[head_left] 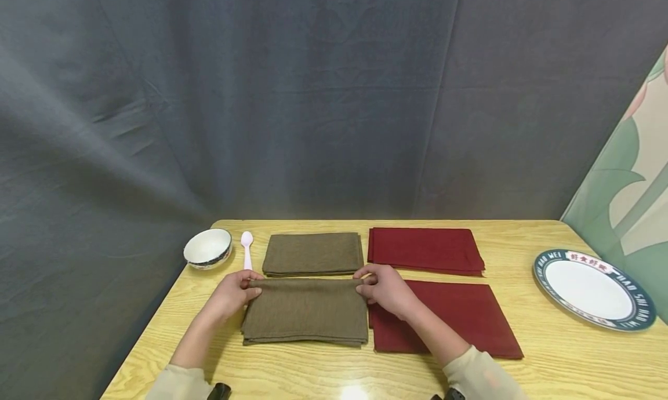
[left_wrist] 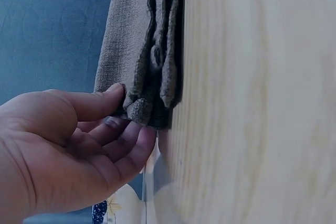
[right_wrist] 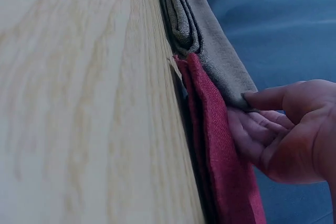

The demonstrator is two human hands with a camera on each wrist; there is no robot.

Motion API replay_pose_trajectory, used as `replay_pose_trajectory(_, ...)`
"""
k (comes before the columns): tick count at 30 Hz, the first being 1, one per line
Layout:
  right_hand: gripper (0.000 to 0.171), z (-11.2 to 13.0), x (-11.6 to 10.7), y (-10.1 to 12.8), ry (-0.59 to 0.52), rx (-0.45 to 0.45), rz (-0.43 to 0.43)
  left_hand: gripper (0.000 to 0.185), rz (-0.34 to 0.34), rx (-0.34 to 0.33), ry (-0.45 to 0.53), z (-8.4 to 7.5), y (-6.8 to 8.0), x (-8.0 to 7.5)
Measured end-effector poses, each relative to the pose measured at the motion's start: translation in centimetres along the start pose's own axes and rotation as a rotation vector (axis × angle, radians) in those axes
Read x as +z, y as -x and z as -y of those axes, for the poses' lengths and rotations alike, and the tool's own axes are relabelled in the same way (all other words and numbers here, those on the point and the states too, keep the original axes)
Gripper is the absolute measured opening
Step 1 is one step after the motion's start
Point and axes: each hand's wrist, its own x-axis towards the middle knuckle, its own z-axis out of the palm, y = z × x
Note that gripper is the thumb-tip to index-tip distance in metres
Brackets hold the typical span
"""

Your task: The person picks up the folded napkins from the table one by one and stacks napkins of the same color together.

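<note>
— Where are the hands just now?

— Both on the near olive cloth [head_left: 305, 310], which lies folded on the desk [head_left: 548, 353] in front of the person, left of the near red cloth [head_left: 449, 319]. The left hand [head_left: 232, 293] pinches its far left corner, thumb on top and fingers tucked under the layers; the right hand [head_left: 386, 290] pinches the far right corner the same way (the wrist views show several layers gathered in each grip).

— So which step is this?

— I judge a fold or a straightening of that far edge, held taut between the two grips.

— And what does the next move call for?

— Probably keeping both corners level and the layers together, so the edge comes down square. A second olive cloth [head_left: 313, 254] lies just beyond, with the far red cloth [head_left: 425, 250] to its right.

— Anything else about?

— A bowl [head_left: 207, 248] and a pale spoon [head_left: 247, 249] at far left, a plate [head_left: 592, 288] at right.
</note>
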Motion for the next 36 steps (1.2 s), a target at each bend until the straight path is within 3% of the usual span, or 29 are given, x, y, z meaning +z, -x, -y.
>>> replay_pose_trajectory(4, 0.027, -0.01, -0.09, 0.09, -0.142, 0.053, 0.007, 0.023, -0.01, 0.0, 0.02, 0.02, 0.07, -0.06)
replay_pose_trajectory(10, 0.03, -0.33, -0.13, -0.07, -0.218, 0.099, 0.021, 0.029, -0.003, -0.03, 0.088, 0.04, -0.09, -0.17)
replay_pose_trajectory(19, 0.037, -0.81, -0.17, -0.09, -0.267, 0.117, 0.064, 0.037, 0.066, -0.023, 0.24, 0.15, -0.11, -0.44)
replay_pose_trajectory(24, 0.035, -0.76, -0.08, -0.04, -0.264, 0.117, 0.064, 0.038, 0.086, -0.061, 0.295, 0.4, -0.34, -0.47)
replay_pose_trajectory(36, 0.038, -0.71, 0.04, 0.01, -0.297, 0.111, 0.058, 0.039, 0.075, -0.081, 0.25, 0.66, -0.41, -0.46)
